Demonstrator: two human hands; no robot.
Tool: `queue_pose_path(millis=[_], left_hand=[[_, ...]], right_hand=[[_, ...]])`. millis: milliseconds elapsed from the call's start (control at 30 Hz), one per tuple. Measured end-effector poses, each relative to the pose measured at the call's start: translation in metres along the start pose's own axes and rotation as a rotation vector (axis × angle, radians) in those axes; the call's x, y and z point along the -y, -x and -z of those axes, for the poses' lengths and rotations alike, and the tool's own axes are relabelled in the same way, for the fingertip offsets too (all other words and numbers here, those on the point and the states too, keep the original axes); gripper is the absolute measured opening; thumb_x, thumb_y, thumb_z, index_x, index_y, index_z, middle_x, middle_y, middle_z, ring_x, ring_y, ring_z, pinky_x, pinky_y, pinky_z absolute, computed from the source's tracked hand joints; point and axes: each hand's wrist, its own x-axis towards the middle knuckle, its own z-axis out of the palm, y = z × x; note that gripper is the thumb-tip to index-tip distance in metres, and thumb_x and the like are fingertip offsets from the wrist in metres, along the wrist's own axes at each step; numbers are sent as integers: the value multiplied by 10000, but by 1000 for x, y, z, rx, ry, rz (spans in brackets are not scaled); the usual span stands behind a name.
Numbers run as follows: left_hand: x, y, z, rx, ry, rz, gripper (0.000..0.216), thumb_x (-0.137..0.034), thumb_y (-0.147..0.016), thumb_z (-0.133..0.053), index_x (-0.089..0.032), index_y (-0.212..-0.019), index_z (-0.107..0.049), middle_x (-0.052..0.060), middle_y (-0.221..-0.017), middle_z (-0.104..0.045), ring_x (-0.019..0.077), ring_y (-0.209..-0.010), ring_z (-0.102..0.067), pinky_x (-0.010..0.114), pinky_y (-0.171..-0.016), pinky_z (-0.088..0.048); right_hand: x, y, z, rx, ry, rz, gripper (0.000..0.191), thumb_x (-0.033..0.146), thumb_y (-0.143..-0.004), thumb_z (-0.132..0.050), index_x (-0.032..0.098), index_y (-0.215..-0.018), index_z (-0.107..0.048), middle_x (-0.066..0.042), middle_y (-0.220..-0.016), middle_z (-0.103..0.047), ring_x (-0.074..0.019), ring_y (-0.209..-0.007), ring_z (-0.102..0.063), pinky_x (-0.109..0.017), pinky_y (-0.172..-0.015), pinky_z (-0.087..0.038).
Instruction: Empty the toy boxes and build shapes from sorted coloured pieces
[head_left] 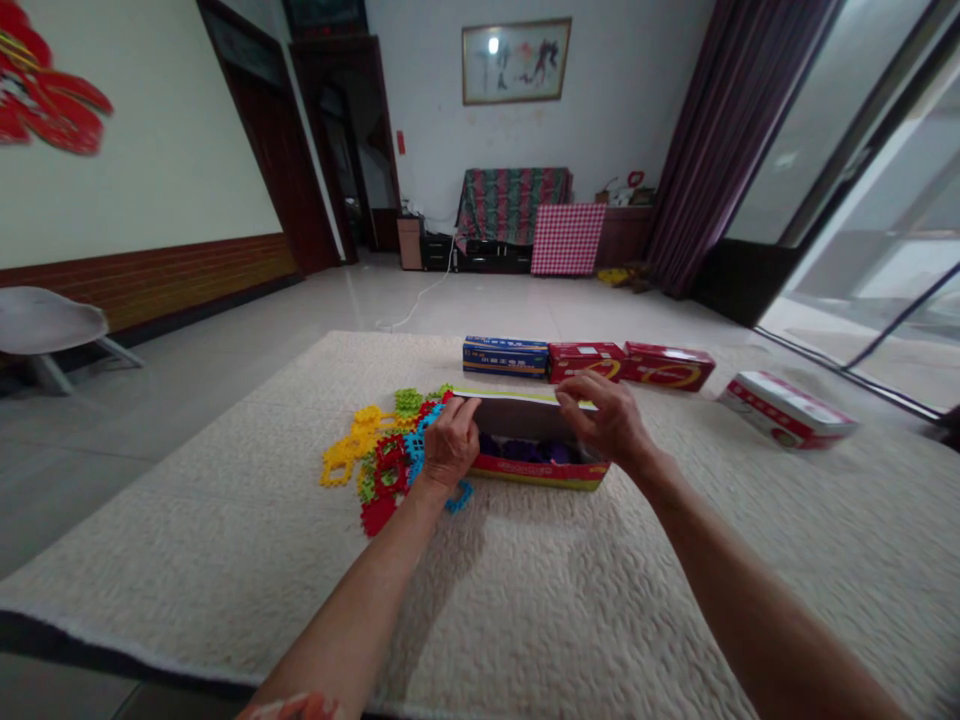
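An open red-and-yellow cardboard box lies on a cream rug, with purple pieces inside. Its raised white-and-yellow lid stands along the far side. My left hand grips the lid's left end, and my right hand holds its right part with the fingers curled over the top edge. To the left of the box lies a heap of interlocking plastic pieces in yellow, green, red and blue, touching my left wrist. Part of the box interior is hidden by the lid and my hands.
Behind the open box stand a blue box and two red boxes. A red-and-white box lies tilted at the right. The rug's near edge runs across the lower left, and a white chair stands beyond its left side.
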Motion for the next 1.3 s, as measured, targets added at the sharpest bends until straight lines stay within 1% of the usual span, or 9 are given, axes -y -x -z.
queue_pose_path(millis=[100, 200, 267, 433, 533, 667, 833, 1067, 1300], left_hand=[[0, -9, -2, -26, 41, -4, 413, -69, -851, -421, -194, -1167, -656, 90, -1066, -671, 200, -1020, -632, 310, -920, -524], [1, -16, -5, -52, 54, -26, 407, -60, -850, -422, -185, -1155, -661, 97, -1076, -664, 207, -1043, -621, 328, -952, -512], [3, -20, -9, -60, 44, -28, 406, -60, -850, -430, -191, -1157, -660, 103, -1127, -649, 224, -1079, -603, 366, -989, -496], [12, -21, -27, 22, -22, -14, 416, -91, -808, -521, -186, -1201, -618, 134, -1349, -537, 288, -1239, -515, 450, -1068, -445], [17, -19, -35, 116, -80, 5, 441, -106, -777, -563, -153, -1214, -591, 168, -1358, -514, 311, -1266, -489, 456, -1088, -423], [19, -18, -36, 258, -141, 45, 369, -129, -770, -569, -151, -1137, -601, 158, -1211, -578, 290, -1187, -525, 436, -1052, -437], [18, -20, -30, 398, -201, 67, 250, -118, -798, -517, -167, -1014, -632, 121, -1057, -631, 252, -1065, -573, 391, -974, -460], [13, -23, -25, 514, -272, 77, 295, -81, -776, -512, -149, -1019, -664, 134, -1037, -683, 264, -1024, -613, 388, -925, -456], [10, -22, -24, 499, -284, 51, 283, -88, -808, -482, -131, -1038, -640, 160, -1127, -651, 284, -1124, -571, 423, -954, -433]], right_hand=[[4, 18, -7, 51, -35, 36, 208, 286, -912, -469, 201, -864, -652, -35, -769, -657, -156, -692, -595, -283, -687, -469], [-2, 27, -18, 25, -2, 50, 202, 236, -913, -468, 210, -983, -655, -86, -1003, -673, -210, -935, -614, -344, -852, -486], [-10, 28, -26, 3, 65, 22, 247, 214, -898, -484, 218, -1085, -644, -120, -1191, -620, -269, -1135, -544, -433, -985, -440], [-29, 28, -41, 103, 191, -83, 381, 270, -858, -537, 188, -1228, -576, -163, -1410, -451, -356, -1307, -395, -541, -1064, -374], [-37, 29, -48, 198, 204, -130, 449, 307, -848, -548, 141, -1265, -537, -199, -1407, -439, -368, -1295, -410, -526, -1052, -393], [-40, 29, -50, 293, 224, -216, 484, 294, -836, -545, 153, -1298, -508, -189, -1283, -541, -348, -1200, -508, -490, -997, -439], [-41, 24, -45, 390, 277, -251, 501, 144, -785, -517, 134, -1286, -521, -178, -1197, -620, -307, -1136, -573, -403, -972, -452], [-45, 21, -34, 564, 276, -246, 626, 28, -700, -540, 112, -1321, -527, -183, -1260, -636, -286, -1168, -589, -359, -998, -444], [-55, 27, -25, 577, 268, -226, 640, -29, -712, -464, 124, -1329, -538, -164, -1346, -596, -246, -1243, -561, -345, -1043, -431]])
